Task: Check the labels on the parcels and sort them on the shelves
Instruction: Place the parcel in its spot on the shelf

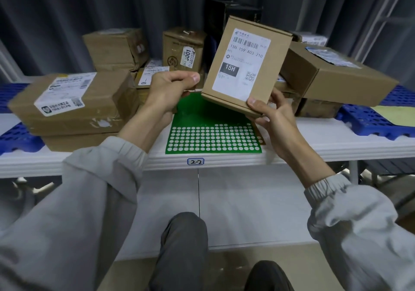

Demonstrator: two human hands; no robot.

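A small flat cardboard parcel (pixel 247 61) is held tilted above the white shelf (pixel 314 147), its white label facing me and reading "15H 159 A03 210". My right hand (pixel 274 115) grips its lower right corner, thumb on the front and fingers behind. Just left of the parcel's lower edge is my left hand (pixel 173 88), fingers curled and thumb pressed on the forefinger; I see nothing held in it. Below both hands lies a green sticker sheet (pixel 213 138) covered with white dots.
Several labelled cardboard parcels crowd the shelf: a large flat one (pixel 74 102) at left, two (pixel 114 48) (pixel 184 48) at the back, a big tilted one (pixel 332 75) at right. Blue perforated trays (pixel 370 120) flank them. A tag (pixel 195 161) on the shelf edge reads "2-2".
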